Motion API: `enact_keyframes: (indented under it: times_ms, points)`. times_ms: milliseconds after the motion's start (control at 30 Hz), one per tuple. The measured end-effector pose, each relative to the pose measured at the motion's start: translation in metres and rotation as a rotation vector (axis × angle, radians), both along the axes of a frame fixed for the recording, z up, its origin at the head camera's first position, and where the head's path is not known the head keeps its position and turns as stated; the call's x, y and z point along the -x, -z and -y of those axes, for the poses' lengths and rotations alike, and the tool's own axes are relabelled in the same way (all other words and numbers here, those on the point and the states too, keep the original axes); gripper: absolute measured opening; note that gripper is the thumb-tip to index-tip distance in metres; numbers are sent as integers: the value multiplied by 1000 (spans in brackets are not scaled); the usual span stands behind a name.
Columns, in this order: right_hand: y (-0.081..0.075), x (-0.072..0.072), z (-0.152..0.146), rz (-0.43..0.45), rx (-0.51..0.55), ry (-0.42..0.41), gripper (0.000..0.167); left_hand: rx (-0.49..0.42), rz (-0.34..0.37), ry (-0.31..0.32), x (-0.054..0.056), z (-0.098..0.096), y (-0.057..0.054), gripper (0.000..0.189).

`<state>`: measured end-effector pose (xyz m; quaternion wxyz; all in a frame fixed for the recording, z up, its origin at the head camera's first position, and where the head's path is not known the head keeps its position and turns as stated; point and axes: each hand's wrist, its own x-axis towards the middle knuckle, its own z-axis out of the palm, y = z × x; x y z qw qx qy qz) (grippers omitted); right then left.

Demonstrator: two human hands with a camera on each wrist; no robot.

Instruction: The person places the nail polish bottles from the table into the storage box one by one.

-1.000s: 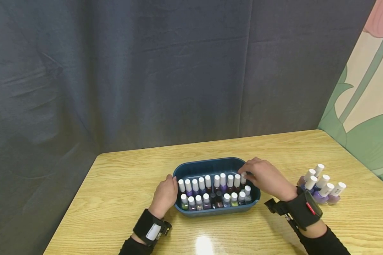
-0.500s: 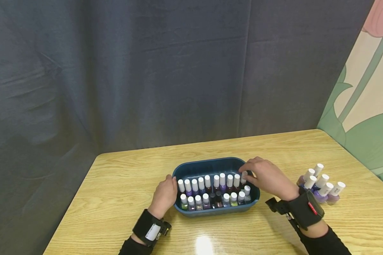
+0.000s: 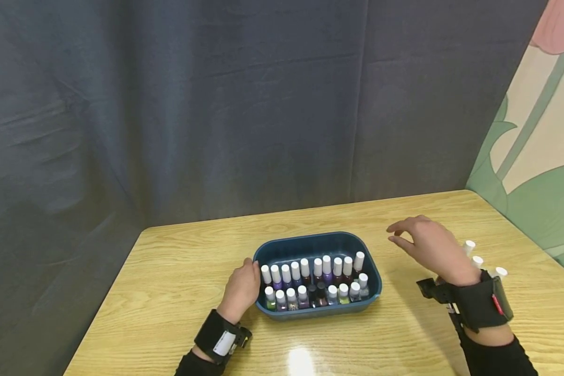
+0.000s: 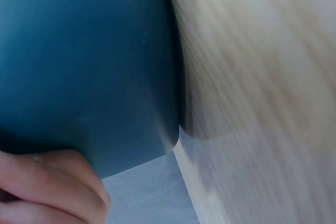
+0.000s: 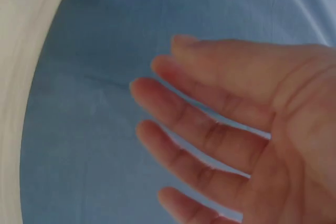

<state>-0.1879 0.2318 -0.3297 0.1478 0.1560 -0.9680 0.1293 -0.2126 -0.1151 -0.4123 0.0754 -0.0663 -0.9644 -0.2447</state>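
A dark blue oval plastic tub (image 3: 317, 315) stands on the table with two rows of nail polish bottles (image 3: 327, 263) upright inside, most with white caps and two with black caps. At the tub's left end, my left hand (image 3: 243, 287) grips the rim; the left wrist view shows its bent fingers (image 4: 58, 184) against the blue wall (image 4: 89, 66). My right hand (image 3: 434, 248) is raised to the right of the tub, apart from it. In the right wrist view its fingers (image 5: 178, 116) are relaxed and spread, with nothing held.
More white-capped nail polish bottles (image 3: 500, 272) stand on the right of the wooden table (image 3: 178, 292), partly hidden behind my right hand and wrist. A dark curtain (image 3: 263, 115) hangs behind the table's far edge. A painted wall (image 3: 545, 172) runs along the right.
My right hand has let go of the white-capped bottle at the back row's right end, then risen and moved right towards the loose bottles. The left hand has stayed on the tub.
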Motion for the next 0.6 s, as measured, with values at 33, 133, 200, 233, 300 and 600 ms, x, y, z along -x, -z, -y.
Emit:
enact_keyframes:
  times_ms: [33, 133, 200, 233, 300, 600]
  points:
    - [-1, 0, -4, -4, -3, 16, 18, 1, -1, 1, 0, 0, 0, 25]
    - [-4, -2, -17, -8, -15, 78, 20, 4, -2, 1, 0, 1, 1, 25]
    - [-5, -3, -25, 12, -23, 139, 20, 7, -2, 0, 0, 1, 2, 25]
    - [-6, -4, -29, 35, -26, 170, 21, 8, 0, -1, 0, 1, 2, 25]
    - [-6, -6, -38, 121, -19, 231, 23, 9, 3, -5, 1, 1, 2, 25]
    - [-4, -12, -68, 362, 80, 358, 30, 4, 3, -4, 2, 1, 2, 25]
